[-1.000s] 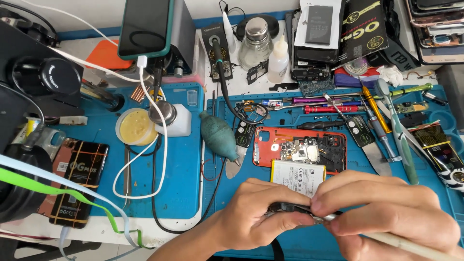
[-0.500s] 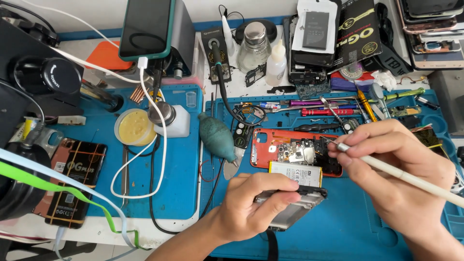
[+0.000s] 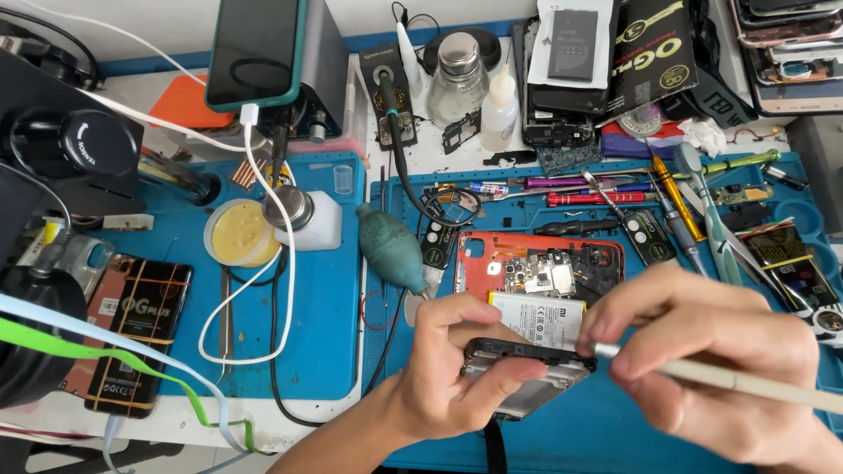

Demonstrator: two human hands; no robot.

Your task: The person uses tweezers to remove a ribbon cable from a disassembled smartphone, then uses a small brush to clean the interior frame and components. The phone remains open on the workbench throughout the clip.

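Note:
My left hand (image 3: 452, 369) grips a dark phone screen frame (image 3: 527, 373), tilted, low in the middle of the view. My right hand (image 3: 702, 351) holds a long pale brush handle (image 3: 746, 382) whose tip meets the right end of that frame. Just behind the hands lies an opened orange phone (image 3: 536, 272) with its circuit board and white battery (image 3: 536, 316) exposed, on a blue work mat (image 3: 615, 439).
A teal rubber air blower (image 3: 391, 247) lies left of the orange phone. Screwdrivers and tweezers (image 3: 615, 189) lie along the mat's back. A round tub of yellow paste (image 3: 239, 233), a white cable (image 3: 263, 263) and a black boxed phone (image 3: 140, 329) sit left.
My right hand came down from the orange phone's board to the right end of the frame in my left hand, bringing the brush tip with it. My left hand raised the frame slightly.

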